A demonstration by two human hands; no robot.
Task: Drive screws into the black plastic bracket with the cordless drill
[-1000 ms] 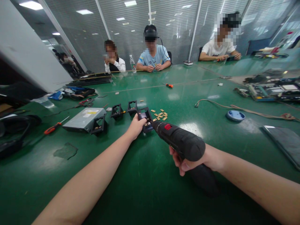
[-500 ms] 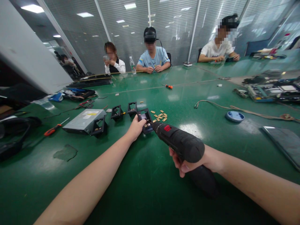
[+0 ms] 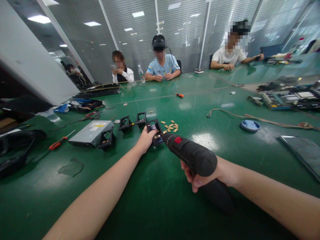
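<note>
My left hand (image 3: 145,140) grips the left side of a black plastic frame (image 3: 158,141) with small brass-coloured pieces inside it. In my right hand (image 3: 193,178) is a black cordless drill (image 3: 191,151) with a red switch on top. The drill's nose points at the frame's right side; whether its tip touches is hidden. Just beyond the frame lies a loose group of small brass plates (image 3: 171,127). Similar black frames stand to the left: one at the back (image 3: 141,118), another black frame beside it (image 3: 125,123), and a nearer black frame (image 3: 106,138).
A silver disc drive (image 3: 91,132) and an orange screwdriver (image 3: 58,142) lie left. At right are a blue round lid (image 3: 250,125), a cable (image 3: 240,115), circuit boards (image 3: 290,96) and a dark flat panel (image 3: 302,153). Several people sit across the green table (image 3: 150,206).
The view has shifted slightly. Both hands keep their hold on the frame and the drill. Across the table, the person at the right has stretched an arm out sideways.
</note>
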